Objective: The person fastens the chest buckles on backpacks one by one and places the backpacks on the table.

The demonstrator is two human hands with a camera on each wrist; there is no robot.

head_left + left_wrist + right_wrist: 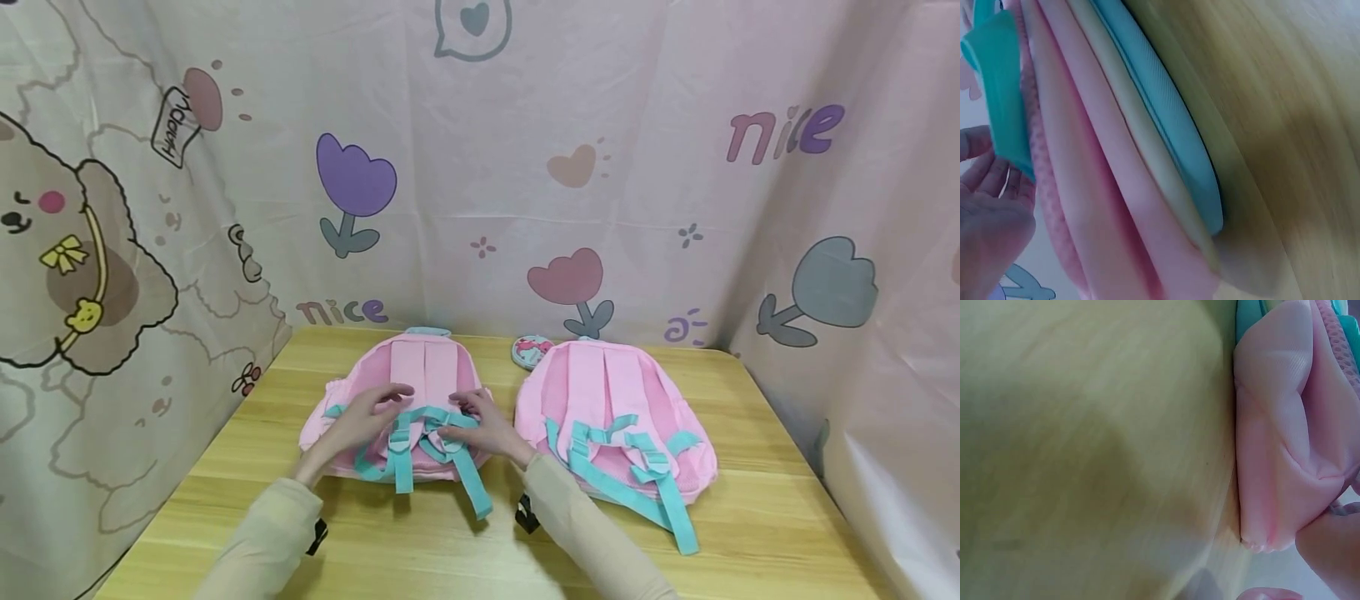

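Note:
A pink backpack (pixel 408 371) lies on the table with its back panel and shoulder straps facing up. Teal webbing straps (pixel 403 471) with buckles trail over its lower edge. My left hand (pixel 363 421) is over the left part of this bag, fingers loosely bent beside the webbing. In the left wrist view, those fingertips are right at a teal strap (pixel 1007 94). Over the right part is my right hand (pixel 487 425), thumb and fingers apart around the teal webbing. The right wrist view shows the bag's pink side (pixel 1272 462) but mostly hides that hand.
A second pink backpack (pixel 585 383) with teal straps lies close on the right, also back panel up. Between the bags, at the back, is a round patterned charm (pixel 531 352). The wooden table (pixel 420 558) meets a printed curtain (pixel 465 250) behind.

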